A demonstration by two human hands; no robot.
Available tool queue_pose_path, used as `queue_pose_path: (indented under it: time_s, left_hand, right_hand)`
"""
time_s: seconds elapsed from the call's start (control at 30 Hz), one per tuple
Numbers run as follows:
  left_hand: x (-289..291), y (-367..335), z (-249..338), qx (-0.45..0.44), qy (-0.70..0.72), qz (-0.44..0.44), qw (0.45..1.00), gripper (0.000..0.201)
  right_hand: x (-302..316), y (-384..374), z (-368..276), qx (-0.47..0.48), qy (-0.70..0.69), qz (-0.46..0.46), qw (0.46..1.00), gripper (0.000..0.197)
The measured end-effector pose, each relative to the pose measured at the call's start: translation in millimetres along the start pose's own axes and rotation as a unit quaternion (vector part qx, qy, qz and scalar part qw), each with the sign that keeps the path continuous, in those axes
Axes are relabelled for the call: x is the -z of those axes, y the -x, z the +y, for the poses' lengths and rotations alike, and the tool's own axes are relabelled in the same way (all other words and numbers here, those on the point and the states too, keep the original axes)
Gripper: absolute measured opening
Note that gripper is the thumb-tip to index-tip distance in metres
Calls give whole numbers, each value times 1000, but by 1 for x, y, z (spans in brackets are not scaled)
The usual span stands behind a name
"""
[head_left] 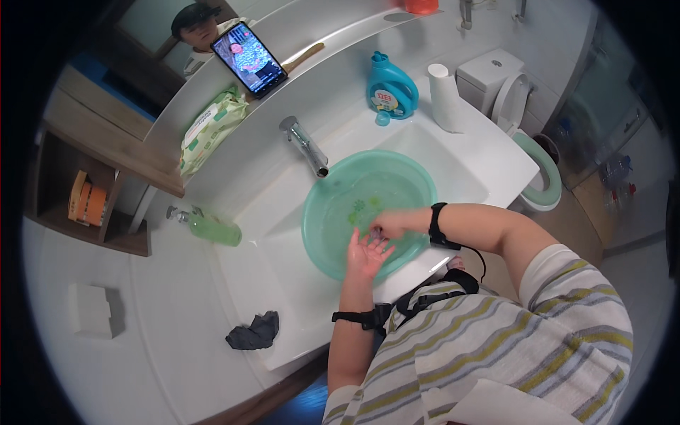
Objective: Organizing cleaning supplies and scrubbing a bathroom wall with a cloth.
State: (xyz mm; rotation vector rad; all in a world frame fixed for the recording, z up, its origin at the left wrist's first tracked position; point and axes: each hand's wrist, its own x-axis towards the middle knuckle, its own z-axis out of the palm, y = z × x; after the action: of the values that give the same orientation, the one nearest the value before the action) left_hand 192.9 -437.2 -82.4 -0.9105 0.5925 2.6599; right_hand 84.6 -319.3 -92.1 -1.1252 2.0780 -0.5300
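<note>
Over the green plastic basin (309, 234), my left hand (367, 258) is turned palm up with its fingers spread and nothing lying in it. Just above and beside it, my right hand (391, 224) has its fingers curled together, slightly smeared by motion. A small greyish patch shows at those fingertips, too small to name. The basin sits in the white sink and holds water, with a green leafy pattern on its bottom. A chrome faucet (306, 149) reaches over the basin's far left rim. On the counter at the near left lies a crumpled dark grey cloth (253, 331).
Left of the sink stands a green pump bottle (214, 228). A blue detergent bottle (392, 88) and a white paper roll (445, 100) are behind the basin. On the ledge are a phone (249, 60) and a wipes pack (211, 131). A toilet (489, 78) stands at the right.
</note>
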Motion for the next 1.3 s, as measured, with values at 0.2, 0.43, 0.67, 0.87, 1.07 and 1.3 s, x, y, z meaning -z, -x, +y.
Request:
queue_pose_path:
  time_s: [0.2, 0.43, 0.67, 0.87, 1.07, 1.3]
  left_hand:
    - [14, 2, 2, -20, -100, 68, 992, 80]
    - [18, -2, 1, -25, -113, 93, 989, 74]
    - [3, -11, -5, -27, -104, 152, 983, 63]
    - [53, -64, 20, -159, -42, -282, 945, 39]
    - [-27, -24, 3, -128, 25, -93, 987, 46]
    - [-16, 4, 15, -197, 55, 21, 979, 45]
  right_hand:
    - [-11, 5, 36, -187, 94, 175, 962, 33]
    - [-12, 9, 40, -205, 201, 51, 957, 33]
    - [16, 26, -41, -45, -71, 131, 988, 31]
    - [0, 37, -121, 12, -82, 237, 968, 29]
    - [-8, 12, -51, -38, -96, 423, 900, 40]
    - [-23, 25, -114, 29, -95, 274, 957, 55]
